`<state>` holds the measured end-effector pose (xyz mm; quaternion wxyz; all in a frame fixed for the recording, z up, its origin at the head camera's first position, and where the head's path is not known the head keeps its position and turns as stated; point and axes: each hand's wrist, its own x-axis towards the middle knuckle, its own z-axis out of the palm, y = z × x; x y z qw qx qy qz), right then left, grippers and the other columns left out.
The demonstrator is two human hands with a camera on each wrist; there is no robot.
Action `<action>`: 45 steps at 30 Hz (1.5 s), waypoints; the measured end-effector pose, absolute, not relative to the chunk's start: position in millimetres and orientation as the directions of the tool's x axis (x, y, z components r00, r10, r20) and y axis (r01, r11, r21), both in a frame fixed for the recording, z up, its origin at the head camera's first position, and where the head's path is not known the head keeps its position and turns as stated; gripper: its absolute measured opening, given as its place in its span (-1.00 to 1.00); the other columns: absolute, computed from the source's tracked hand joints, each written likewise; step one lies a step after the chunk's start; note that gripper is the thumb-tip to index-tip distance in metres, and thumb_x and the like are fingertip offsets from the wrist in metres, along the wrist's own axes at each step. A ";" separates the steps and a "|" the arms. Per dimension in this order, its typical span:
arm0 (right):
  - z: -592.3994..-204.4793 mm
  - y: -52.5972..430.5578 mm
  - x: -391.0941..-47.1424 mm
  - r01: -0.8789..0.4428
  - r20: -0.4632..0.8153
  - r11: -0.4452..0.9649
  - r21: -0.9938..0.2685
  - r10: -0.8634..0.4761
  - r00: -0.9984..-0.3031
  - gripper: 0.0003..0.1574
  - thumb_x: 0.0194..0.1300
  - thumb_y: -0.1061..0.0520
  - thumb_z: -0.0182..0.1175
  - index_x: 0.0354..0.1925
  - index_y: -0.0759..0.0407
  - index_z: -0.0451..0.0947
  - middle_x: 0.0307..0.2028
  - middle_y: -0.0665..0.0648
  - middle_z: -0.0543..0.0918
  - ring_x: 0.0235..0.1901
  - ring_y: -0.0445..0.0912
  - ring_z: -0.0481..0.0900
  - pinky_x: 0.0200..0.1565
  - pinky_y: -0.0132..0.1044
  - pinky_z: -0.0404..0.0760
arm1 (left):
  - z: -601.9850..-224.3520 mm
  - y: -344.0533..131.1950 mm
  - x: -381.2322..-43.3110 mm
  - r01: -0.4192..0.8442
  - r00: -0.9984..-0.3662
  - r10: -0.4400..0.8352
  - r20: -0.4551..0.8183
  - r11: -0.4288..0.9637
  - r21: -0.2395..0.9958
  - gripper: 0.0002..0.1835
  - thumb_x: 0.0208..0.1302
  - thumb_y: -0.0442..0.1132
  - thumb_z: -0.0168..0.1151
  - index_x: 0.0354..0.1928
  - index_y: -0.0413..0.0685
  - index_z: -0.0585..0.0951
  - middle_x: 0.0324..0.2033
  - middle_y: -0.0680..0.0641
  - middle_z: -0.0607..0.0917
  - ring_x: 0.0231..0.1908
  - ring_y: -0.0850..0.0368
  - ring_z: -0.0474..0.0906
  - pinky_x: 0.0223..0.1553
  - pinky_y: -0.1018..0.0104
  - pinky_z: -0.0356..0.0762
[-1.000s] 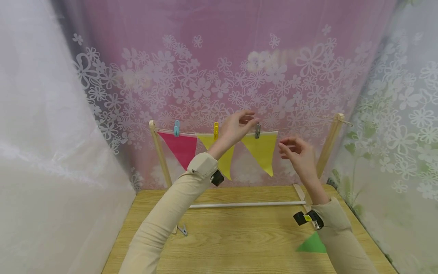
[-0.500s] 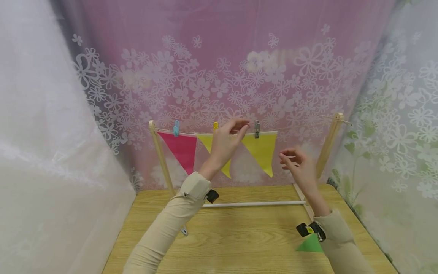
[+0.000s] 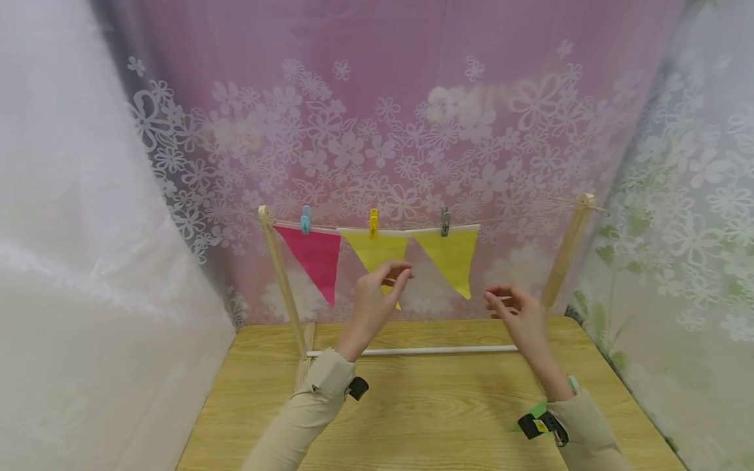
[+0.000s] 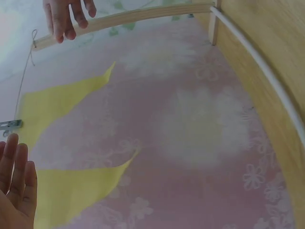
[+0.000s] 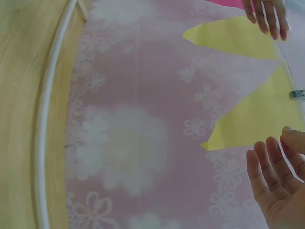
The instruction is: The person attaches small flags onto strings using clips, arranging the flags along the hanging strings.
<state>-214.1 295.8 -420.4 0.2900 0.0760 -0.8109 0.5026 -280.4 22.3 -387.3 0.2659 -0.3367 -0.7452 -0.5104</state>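
Three triangular pennants hang from a thin string: a red pennant [image 3: 315,256] under a blue clothespin [image 3: 305,220], a yellow pennant [image 3: 375,245] under a yellow clothespin [image 3: 374,224], and another yellow pennant [image 3: 452,254] under a grey clothespin [image 3: 445,221]. My left hand [image 3: 377,304] is in front of the middle pennant, hiding part of its lower half, with loosely bent fingers holding nothing. To the right of the last pennant, my right hand [image 3: 521,320] hovers with relaxed, bare fingers. In the right wrist view its fingers [image 5: 271,167] show nothing between them.
Two wooden posts, a left post [image 3: 283,281] and a right post [image 3: 568,252], carry the string. A white rod [image 3: 436,350] joins their feet on the wooden table [image 3: 424,418]. A green pennant [image 3: 537,409] lies partly behind my right wrist. Flowered curtain [image 3: 383,98] encloses the table.
Both hands have moved down, away from the string. My left hand has also drawn back leftward from the grey clothespin, uncovering the yellow clothespin. The hanging pennants stay in place.
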 end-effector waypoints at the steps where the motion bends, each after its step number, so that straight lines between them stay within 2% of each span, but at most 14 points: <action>1: -425.0 297.0 -213.5 -0.408 0.541 0.488 -0.772 0.168 -0.824 -0.78 0.42 0.21 0.28 -0.06 0.35 0.65 -0.28 0.09 0.72 -0.36 -0.28 0.70 -0.33 -0.34 0.73 | -395.5 20.3 -280.2 0.765 -0.641 0.217 0.736 0.249 0.593 -0.82 0.48 -0.21 0.24 -0.03 -0.10 0.72 -0.24 0.01 0.81 -0.26 0.18 0.74 -0.20 0.38 0.69; 4: -435.8 298.5 -210.5 -0.394 0.527 0.488 -0.779 0.171 -0.832 -0.81 0.41 0.25 0.28 -0.06 0.33 0.66 -0.29 0.00 0.70 -0.37 -0.27 0.71 -0.34 -0.31 0.74 | -419.8 13.3 -279.7 0.735 -0.676 0.178 0.715 0.239 0.635 -0.84 0.48 -0.21 0.24 -0.05 -0.07 0.72 -0.27 -0.01 0.81 -0.29 0.14 0.74 -0.23 0.34 0.71; 8: -434.1 291.0 -196.9 -0.383 0.515 0.475 -0.792 0.184 -0.837 -0.85 0.38 0.36 0.26 -0.10 0.42 0.65 -0.34 -0.01 0.69 -0.42 -0.34 0.68 -0.37 -0.28 0.74 | -449.5 2.2 -277.5 0.664 -0.746 0.141 0.651 0.241 0.708 -0.83 0.48 -0.18 0.23 -0.06 -0.07 0.72 -0.27 -0.04 0.81 -0.28 0.10 0.73 -0.23 0.28 0.71; 13: -458.9 300.9 -197.9 -0.360 0.494 0.465 -0.808 0.203 -0.846 -0.83 0.41 0.28 0.27 -0.09 0.38 0.66 -0.35 -0.11 0.67 -0.42 -0.35 0.68 -0.37 -0.34 0.73 | -480.7 -12.2 -276.1 0.599 -0.796 0.089 0.599 0.260 0.757 -0.82 0.48 -0.17 0.23 -0.06 -0.07 0.72 -0.27 -0.08 0.81 -0.26 0.02 0.74 -0.22 0.23 0.70; 15: -473.7 307.6 -201.0 -0.341 0.479 0.467 -0.816 0.215 -0.851 -0.80 0.42 0.23 0.27 -0.07 0.36 0.66 -0.33 -0.07 0.69 -0.42 -0.33 0.68 -0.37 -0.35 0.73 | -491.8 -17.6 -277.0 0.578 -0.809 0.060 0.585 0.267 0.771 -0.83 0.48 -0.17 0.24 -0.07 -0.05 0.73 -0.28 -0.06 0.81 -0.27 0.02 0.75 -0.22 0.27 0.70; 21: -495.9 314.1 -194.5 -0.274 0.433 0.491 -0.827 0.245 -0.868 -0.78 0.44 0.20 0.26 -0.06 0.35 0.65 -0.24 0.29 0.71 -0.41 -0.34 0.68 -0.37 -0.35 0.73 | -519.3 -37.1 -276.4 0.480 -0.865 0.009 0.502 0.302 0.823 -0.82 0.48 -0.15 0.24 -0.06 -0.02 0.74 -0.28 -0.03 0.81 -0.28 0.06 0.75 -0.24 0.36 0.70; 26: -513.8 321.6 -189.6 -0.238 0.427 0.539 -0.808 0.257 -0.867 -0.80 0.43 0.21 0.27 -0.08 0.34 0.66 -0.25 0.34 0.72 -0.43 -0.32 0.68 -0.41 -0.38 0.71 | -537.4 -66.7 -275.2 0.412 -0.899 -0.010 0.437 0.317 0.854 -0.79 0.48 -0.16 0.23 -0.03 -0.10 0.72 -0.24 -0.13 0.80 -0.22 -0.09 0.75 -0.20 0.35 0.69; 30: -525.4 329.9 -185.5 -0.201 0.408 0.553 -0.809 0.282 -0.868 -0.80 0.42 0.20 0.28 -0.07 0.32 0.67 -0.28 0.22 0.74 -0.42 -0.28 0.70 -0.41 -0.38 0.71 | -555.1 -93.1 -274.8 0.380 -0.907 -0.030 0.420 0.368 0.849 -0.79 0.47 -0.19 0.24 -0.03 -0.15 0.71 -0.24 -0.11 0.80 -0.22 -0.10 0.74 -0.22 0.34 0.69; 35: -535.1 339.2 -179.1 -0.161 0.360 0.508 -0.846 0.322 -0.876 -0.77 0.41 0.21 0.29 -0.06 0.36 0.66 -0.38 -0.20 0.70 -0.44 -0.33 0.68 -0.43 -0.39 0.71 | -576.1 -119.3 -272.0 0.325 -0.917 -0.053 0.395 0.476 0.817 -0.88 0.42 -0.27 0.30 -0.12 -0.14 0.73 -0.30 -0.10 0.80 -0.28 -0.04 0.74 -0.29 0.31 0.71; 38: -539.8 344.4 -175.8 -0.142 0.334 0.485 -0.863 0.337 -0.881 -0.76 0.42 0.20 0.28 -0.05 0.36 0.64 -0.40 -0.35 0.64 -0.43 -0.33 0.68 -0.43 -0.41 0.70 | -583.8 -129.0 -269.5 0.257 -0.931 -0.079 0.356 0.550 0.795 -0.91 0.39 -0.28 0.32 -0.16 -0.11 0.74 -0.32 -0.07 0.80 -0.31 0.00 0.74 -0.30 0.23 0.72; 42: -546.1 353.8 -173.1 -0.113 0.314 0.491 -0.864 0.350 -0.883 -0.75 0.44 0.19 0.27 -0.04 0.38 0.62 -0.39 -0.35 0.64 -0.44 -0.37 0.66 -0.43 -0.42 0.70 | -588.8 -136.5 -265.7 0.185 -0.945 -0.092 0.315 0.645 0.742 -0.92 0.35 -0.28 0.35 -0.20 -0.12 0.75 -0.34 -0.08 0.80 -0.35 0.00 0.75 -0.38 0.15 0.69; 45: -551.1 362.6 -169.9 -0.081 0.314 0.527 -0.846 0.370 -0.875 -0.75 0.42 0.20 0.28 -0.05 0.38 0.63 -0.38 -0.13 0.73 -0.47 -0.39 0.66 -0.45 -0.40 0.70 | -593.9 -140.4 -265.0 0.165 -0.949 -0.072 0.308 0.717 0.677 -0.92 0.30 -0.29 0.38 -0.25 -0.15 0.76 -0.39 -0.08 0.79 -0.41 0.02 0.73 -0.49 0.21 0.63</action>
